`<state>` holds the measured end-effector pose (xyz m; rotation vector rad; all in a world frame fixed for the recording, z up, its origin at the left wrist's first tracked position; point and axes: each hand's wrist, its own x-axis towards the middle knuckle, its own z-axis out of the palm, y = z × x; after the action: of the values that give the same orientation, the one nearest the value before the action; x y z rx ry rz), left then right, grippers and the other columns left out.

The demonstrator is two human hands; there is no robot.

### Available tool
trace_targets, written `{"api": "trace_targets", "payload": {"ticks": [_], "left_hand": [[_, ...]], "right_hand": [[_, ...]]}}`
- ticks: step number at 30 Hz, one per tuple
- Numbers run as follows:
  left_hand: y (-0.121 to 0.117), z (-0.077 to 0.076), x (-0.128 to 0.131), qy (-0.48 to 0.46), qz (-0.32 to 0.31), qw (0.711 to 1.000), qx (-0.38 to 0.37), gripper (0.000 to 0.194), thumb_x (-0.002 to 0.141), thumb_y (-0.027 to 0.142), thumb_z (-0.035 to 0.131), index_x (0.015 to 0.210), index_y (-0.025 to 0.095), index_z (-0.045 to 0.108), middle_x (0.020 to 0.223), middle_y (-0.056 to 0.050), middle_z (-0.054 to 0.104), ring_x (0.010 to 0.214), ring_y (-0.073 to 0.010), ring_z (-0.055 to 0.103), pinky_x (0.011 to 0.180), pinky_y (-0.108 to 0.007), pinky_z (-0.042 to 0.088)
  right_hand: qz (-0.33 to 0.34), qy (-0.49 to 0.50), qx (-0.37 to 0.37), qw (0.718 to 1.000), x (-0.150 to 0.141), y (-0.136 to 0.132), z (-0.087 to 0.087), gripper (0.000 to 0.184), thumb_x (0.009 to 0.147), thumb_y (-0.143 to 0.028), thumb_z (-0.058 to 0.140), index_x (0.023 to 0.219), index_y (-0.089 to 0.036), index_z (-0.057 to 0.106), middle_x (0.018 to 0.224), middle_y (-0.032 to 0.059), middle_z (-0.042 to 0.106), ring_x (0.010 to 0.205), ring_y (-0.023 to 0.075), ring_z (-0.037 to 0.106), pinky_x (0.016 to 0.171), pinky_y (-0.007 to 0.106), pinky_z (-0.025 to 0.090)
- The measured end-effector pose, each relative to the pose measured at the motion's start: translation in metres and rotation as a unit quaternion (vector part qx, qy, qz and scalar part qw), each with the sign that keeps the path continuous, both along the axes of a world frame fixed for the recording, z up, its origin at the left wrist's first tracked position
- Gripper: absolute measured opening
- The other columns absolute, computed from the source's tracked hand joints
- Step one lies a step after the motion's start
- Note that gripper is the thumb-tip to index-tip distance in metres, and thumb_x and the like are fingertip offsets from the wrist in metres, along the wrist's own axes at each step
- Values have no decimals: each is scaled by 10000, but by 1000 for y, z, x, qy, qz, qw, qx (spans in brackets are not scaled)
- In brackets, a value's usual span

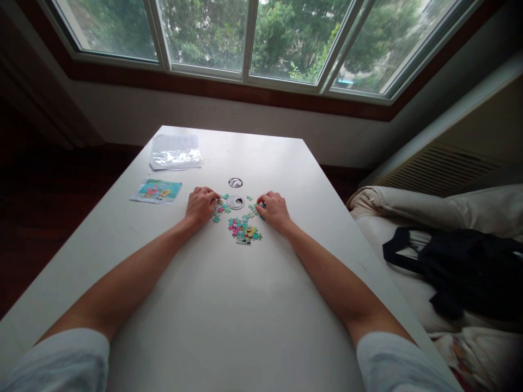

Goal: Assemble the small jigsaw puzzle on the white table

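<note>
A partly joined jigsaw puzzle (245,230) with cartoon figures in teal, pink and yellow lies flat on the white table, between and a little nearer than my hands. My left hand (201,207) rests on the left, its fingers curled down at a loose heap of puzzle pieces (221,209); what its fingertips grip is hidden. Over the smaller right-hand group of pieces (252,211), my right hand (274,209) has thumb and forefinger closed around a teal puzzle piece. A round metallic disc (235,202) sits between the hands, with a second round item (235,183) behind it.
A printed picture sheet (157,191) with similar cartoon figures lies left of my left hand. Behind it is a clear plastic bag with papers (176,152). The white table (220,316) stands before a window. To the right, a pale sofa (408,204) holds a black bag (469,267).
</note>
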<state>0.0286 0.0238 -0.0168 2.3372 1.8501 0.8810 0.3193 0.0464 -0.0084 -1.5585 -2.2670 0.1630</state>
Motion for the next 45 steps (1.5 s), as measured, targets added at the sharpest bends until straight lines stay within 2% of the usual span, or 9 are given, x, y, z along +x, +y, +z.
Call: {"api": "trace_targets", "payload": {"ticks": [4,12,16,19,21,26,33,38,45], "left_hand": [[1,-2,-1,-15,-3,1000,7,302,901,119,519,975,253,779,1076,-71,701,1105,-280,530,990,-448,439],[-2,6,1,-18,-92,995,13,184,909,273,602,950,228,776,912,-61,714,910,-240,551,897,-396,460],[-5,9,3,-13,-191,981,-36,203,926,280,578,957,232,772,807,-26,693,763,-177,569,743,-302,442],[-8,12,7,14,-291,955,-61,211,941,313,584,949,247,783,752,-8,676,691,-144,570,713,-271,417],[-10,15,9,28,-324,944,-56,217,947,337,590,953,255,791,708,-3,658,670,-139,569,725,-269,409],[-11,18,12,43,-347,936,-51,182,918,337,637,981,279,798,669,8,634,673,-140,586,795,-283,408],[-12,17,14,25,-367,928,-56,201,907,290,637,1024,298,800,632,24,610,629,-120,574,767,-262,417],[-12,13,13,0,-367,929,-48,213,917,271,605,975,266,811,653,10,651,622,-111,586,746,-247,433],[-12,14,13,9,-355,933,-65,215,903,299,614,981,291,814,644,15,654,634,-122,603,764,-258,450]], "right_hand": [[3,12,-16,1000,1,4,-1,130,900,-336,674,964,-226,700,1053,87,663,1043,273,540,883,383,369],[37,76,5,996,1,3,-3,53,851,-222,670,901,-223,652,889,25,704,907,226,584,874,360,340],[48,120,13,992,1,2,-3,42,846,-195,670,873,-223,652,846,6,705,835,198,600,898,356,354],[67,148,22,986,-2,-2,-1,39,857,-196,674,871,-222,649,832,0,704,813,187,613,898,350,375],[88,158,24,983,-6,-6,1,42,860,-197,681,869,-224,649,827,-2,704,806,183,619,896,346,389],[136,180,-2,974,-18,-16,1,46,856,-206,697,878,-233,666,822,-7,709,790,171,628,864,326,432],[185,233,-71,952,-25,-22,-2,39,836,-189,692,857,-221,685,816,-13,718,726,139,625,735,266,462],[186,223,-99,952,-29,-25,0,75,807,-152,700,851,-213,696,810,-20,717,712,128,610,708,251,449],[172,191,-93,962,-33,-31,8,75,819,-155,702,848,-223,711,790,-16,695,754,146,585,746,265,437]]}}
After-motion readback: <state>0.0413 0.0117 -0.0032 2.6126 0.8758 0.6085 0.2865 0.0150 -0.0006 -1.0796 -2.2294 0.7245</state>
